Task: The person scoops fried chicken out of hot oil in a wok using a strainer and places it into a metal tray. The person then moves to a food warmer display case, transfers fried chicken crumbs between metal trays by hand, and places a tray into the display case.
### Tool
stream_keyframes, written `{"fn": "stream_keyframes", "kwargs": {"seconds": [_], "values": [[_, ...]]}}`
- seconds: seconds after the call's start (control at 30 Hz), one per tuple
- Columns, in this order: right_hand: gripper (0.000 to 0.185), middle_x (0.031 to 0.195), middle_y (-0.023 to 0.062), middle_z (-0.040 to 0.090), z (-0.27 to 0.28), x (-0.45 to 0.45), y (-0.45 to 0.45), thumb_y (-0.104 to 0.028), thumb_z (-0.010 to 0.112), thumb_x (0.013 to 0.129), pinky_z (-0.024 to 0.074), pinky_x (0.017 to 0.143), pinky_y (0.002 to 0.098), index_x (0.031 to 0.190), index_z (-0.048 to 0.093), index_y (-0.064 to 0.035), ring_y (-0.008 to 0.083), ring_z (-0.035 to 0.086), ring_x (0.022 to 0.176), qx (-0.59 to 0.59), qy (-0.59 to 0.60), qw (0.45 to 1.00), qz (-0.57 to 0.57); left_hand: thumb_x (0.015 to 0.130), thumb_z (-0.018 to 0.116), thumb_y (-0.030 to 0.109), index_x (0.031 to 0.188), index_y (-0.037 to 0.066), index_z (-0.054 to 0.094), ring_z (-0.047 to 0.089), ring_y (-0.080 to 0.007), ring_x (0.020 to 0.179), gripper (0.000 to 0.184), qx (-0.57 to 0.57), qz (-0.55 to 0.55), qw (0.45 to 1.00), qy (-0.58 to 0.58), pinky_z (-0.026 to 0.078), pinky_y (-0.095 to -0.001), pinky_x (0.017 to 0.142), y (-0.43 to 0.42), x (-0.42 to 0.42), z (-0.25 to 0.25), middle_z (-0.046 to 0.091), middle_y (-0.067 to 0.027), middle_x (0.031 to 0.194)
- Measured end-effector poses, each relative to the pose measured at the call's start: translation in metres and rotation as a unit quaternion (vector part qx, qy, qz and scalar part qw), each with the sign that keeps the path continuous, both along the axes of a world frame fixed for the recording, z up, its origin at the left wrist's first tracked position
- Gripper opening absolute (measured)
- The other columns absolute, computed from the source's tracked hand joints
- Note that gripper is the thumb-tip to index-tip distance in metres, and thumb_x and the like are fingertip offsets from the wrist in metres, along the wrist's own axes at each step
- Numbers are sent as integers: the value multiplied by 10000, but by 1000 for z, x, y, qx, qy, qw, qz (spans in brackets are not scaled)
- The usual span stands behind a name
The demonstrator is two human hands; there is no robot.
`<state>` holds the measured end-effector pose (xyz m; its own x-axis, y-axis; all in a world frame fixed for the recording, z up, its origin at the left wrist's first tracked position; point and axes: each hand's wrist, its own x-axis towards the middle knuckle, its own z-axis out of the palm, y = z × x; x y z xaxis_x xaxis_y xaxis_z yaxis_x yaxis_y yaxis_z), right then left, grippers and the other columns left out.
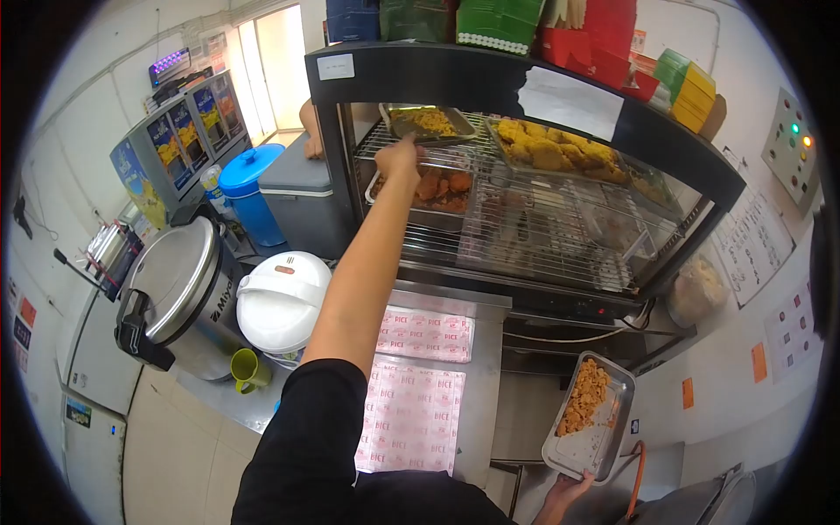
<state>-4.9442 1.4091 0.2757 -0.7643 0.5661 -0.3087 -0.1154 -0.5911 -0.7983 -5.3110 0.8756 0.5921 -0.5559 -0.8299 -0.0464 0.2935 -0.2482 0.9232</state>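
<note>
My left arm reaches into the glass-fronted warming cabinet (516, 284). My left hand (400, 160) is closed at the front edge of a metal tray (466, 129) with yellow crumbly food, on the upper wire rack. Just below it sits a tray of reddish-brown fried pieces (444, 190). To its right on the rack stands a large tray of golden fried pieces (551, 149). At the lower right, my right hand (570, 494) grips the near end of a metal tray (619, 420) that holds orange-brown crumbly pieces along its left side.
Printed pink-and-white paper sheets (411, 420) lie on the steel counter. Left of them are a white rice cooker (282, 302), a green mug (251, 372) and a large steel cooker (179, 289). Cartons (497, 24) stand atop the cabinet. Another person's arm (311, 131) shows behind a grey cooler (297, 188).
</note>
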Motion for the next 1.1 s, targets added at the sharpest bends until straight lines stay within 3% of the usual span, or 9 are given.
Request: {"fn": "stream_keyframes", "kwargs": {"seconds": [0.07,0.1,0.27,0.4,0.67,0.83,0.97,1.03,1.1], "values": [[686,1351,146,419,-3,5,-1,-335,506,768,369,988,454,1368,341,-46,299,412,1249,-9,4,1000,-13,778,668,145,754,-27,583,604,-198,595,194,32,52,997,44,481,-330,527,-11,-13,-4,646,-163,810],[684,1354,148,417,0,7,-3,-335,503,771,369,989,455,1369,339,-44,300,410,1251,-8,14,1000,-10,777,646,138,734,-5,549,571,-179,574,178,-28,99,994,37,522,-328,569,-15,-7,-7,604,-121,734],[673,1359,158,411,9,15,-12,-345,492,789,367,993,455,1364,345,-29,304,403,1258,-19,17,1000,-12,797,598,69,738,55,455,568,-191,731,156,79,-33,985,153,557,-377,609,-9,84,-23,513,-61,769],[626,1352,138,415,-6,17,5,-281,514,799,318,1038,413,1335,365,7,282,412,1242,6,41,999,0,846,567,41,910,58,459,589,-203,844,127,68,-89,971,213,528,-362,768,14,192,-55,550,-76,906],[479,1181,79,528,61,15,5,-241,555,772,350,992,367,1186,503,-6,227,482,1126,52,-32,997,41,904,541,62,945,112,457,617,-193,928,106,130,-125,980,81,542,-335,769,77,362,-150,599,-81,1064],[329,1032,43,567,108,7,-14,-214,564,782,404,900,333,1060,566,-37,183,534,1012,125,-115,982,77,907,532,18,872,151,416,602,-155,904,180,210,-158,964,33,509,-324,772,96,402,-275,611,-52,965],[334,1005,66,583,124,-8,-52,-170,564,785,432,839,310,1061,563,18,185,563,945,139,-135,973,127,903,563,17,817,132,413,503,-83,696,208,291,-173,940,-42,497,-289,697,101,412,-329,533,-4,808],[332,982,68,580,111,-15,-63,-159,572,783,428,804,296,1052,555,34,170,547,915,227,-154,946,171,905,555,5,813,127,415,515,-91,693,207,300,-179,936,-52,507,-293,704,101,419,-348,537,-10,813],[214,847,34,558,98,-27,-88,-169,547,794,406,705,282,917,588,1,141,497,754,346,-156,910,165,902,564,12,797,114,421,566,-122,728,205,295,-200,932,-65,545,-326,718,95,426,-369,552,-30,839]]}}
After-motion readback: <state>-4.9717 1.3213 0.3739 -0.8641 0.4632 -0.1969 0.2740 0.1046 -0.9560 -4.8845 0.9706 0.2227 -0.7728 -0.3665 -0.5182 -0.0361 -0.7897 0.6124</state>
